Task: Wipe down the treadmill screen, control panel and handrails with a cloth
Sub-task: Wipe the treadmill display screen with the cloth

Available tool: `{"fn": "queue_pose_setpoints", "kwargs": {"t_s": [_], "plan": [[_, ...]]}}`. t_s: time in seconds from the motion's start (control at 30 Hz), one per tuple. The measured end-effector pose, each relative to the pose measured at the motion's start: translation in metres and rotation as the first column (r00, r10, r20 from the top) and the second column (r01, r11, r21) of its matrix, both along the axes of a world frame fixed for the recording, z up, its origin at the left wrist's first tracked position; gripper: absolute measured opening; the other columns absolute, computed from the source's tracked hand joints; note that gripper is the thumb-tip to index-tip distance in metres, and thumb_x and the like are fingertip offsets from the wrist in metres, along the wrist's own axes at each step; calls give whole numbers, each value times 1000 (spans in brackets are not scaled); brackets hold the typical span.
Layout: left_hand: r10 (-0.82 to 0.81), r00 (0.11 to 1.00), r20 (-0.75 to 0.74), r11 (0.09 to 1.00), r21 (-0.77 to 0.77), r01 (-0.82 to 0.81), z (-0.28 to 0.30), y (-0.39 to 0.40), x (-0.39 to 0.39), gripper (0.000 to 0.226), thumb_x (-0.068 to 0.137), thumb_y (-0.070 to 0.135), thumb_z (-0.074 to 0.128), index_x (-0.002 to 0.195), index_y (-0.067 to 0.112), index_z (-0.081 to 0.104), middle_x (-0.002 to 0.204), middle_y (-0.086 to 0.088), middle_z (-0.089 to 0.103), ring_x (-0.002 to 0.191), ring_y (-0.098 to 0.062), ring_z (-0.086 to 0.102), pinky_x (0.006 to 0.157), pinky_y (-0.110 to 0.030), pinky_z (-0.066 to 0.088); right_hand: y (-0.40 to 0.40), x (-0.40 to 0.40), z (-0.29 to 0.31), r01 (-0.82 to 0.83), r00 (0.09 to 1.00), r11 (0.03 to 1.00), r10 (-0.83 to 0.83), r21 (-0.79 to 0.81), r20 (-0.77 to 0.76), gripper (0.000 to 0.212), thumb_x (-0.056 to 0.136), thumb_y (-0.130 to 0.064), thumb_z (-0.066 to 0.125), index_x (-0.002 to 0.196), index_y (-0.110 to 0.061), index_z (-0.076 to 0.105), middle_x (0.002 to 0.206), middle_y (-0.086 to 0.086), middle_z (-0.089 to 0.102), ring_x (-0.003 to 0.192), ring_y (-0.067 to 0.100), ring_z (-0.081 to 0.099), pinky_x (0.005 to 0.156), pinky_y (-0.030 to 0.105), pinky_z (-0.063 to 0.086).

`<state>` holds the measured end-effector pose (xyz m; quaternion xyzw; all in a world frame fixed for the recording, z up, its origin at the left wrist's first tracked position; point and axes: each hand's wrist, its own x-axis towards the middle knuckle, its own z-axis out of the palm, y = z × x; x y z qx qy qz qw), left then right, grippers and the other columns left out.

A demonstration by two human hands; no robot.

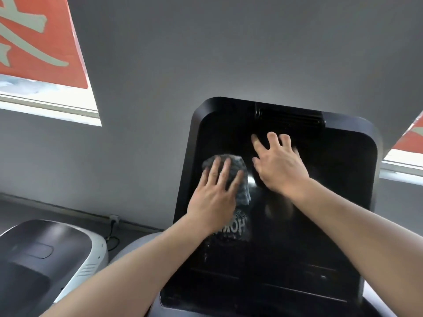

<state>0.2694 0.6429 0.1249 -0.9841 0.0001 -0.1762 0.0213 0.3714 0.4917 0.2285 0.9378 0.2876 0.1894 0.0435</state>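
Observation:
The treadmill's black glossy screen (332, 202) fills the lower right, tilted back, with a vent slot along its top edge. My left hand (212, 197) lies flat on a grey knitted cloth (238, 179), pressing it against the left half of the screen. Beside it, my right hand (279, 165) rests bare on the glass just below the vent, fingers spread. Reflections of my arms and shirt show in the screen. The control panel strip (297, 284) sits below, dark. No handrails are in view.
A neighbouring treadmill's grey and white motor hood (52, 255) sits at the lower left. A grey wall stands behind, with a wall socket and cable (113, 219) near the floor. Windows with red banners (39, 42) flank the wall left and right.

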Motion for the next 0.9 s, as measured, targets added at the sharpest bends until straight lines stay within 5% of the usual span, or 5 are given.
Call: {"fn": "queue_pose_setpoints", "kwargs": {"t_s": [0.3, 0.43, 0.6, 0.77, 0.9], "plan": [[74, 997, 38, 997, -36, -72, 16, 8, 13, 75, 105, 46, 36, 167, 24, -1, 172, -18, -12, 157, -41, -18, 127, -59, 10, 2, 1, -6, 11, 1000, 1000, -11, 18, 2, 64, 107, -44, 40, 165, -25, 20, 155, 12, 24, 140, 37, 25, 110, 66, 42], [-164, 985, -51, 973, 157, 170, -17, -1, -12, 73, 104, 47, 36, 167, 25, 7, 172, -18, -10, 158, -40, -17, 128, -58, 3, 1, 2, -6, 7, 1000, 1000, -7, 2, -7, 65, 107, -44, 39, 165, -25, 18, 156, 11, 23, 139, 37, 24, 110, 65, 41], [128, 991, 41, 991, -29, -127, 36, 18, 23, 74, 106, 49, 33, 167, 25, -2, 173, -19, -12, 158, -41, -16, 128, -57, 9, 2, 0, -4, 18, 1000, 1000, -19, -21, -5, 65, 108, -42, 38, 166, -23, 15, 157, 13, 21, 141, 39, 23, 111, 66, 40], [-187, 982, -21, 970, 157, 187, -1, 0, -4, 69, 105, 44, 35, 167, 24, 11, 173, -18, -6, 158, -40, -14, 128, -57, 4, 0, 0, -3, 1, 1000, 1000, -1, -29, -10, 67, 107, -37, 42, 166, -24, 14, 158, 12, 20, 142, 39, 23, 112, 65, 40], [105, 993, 46, 994, -37, -103, 44, 25, 27, 72, 105, 48, 28, 167, 26, 0, 173, -18, -10, 158, -39, -15, 128, -56, 10, 0, 1, -3, 19, 1000, 999, -19, -35, -10, 70, 104, -26, 46, 166, -24, 15, 157, 12, 20, 141, 39, 23, 111, 65, 41]]}}
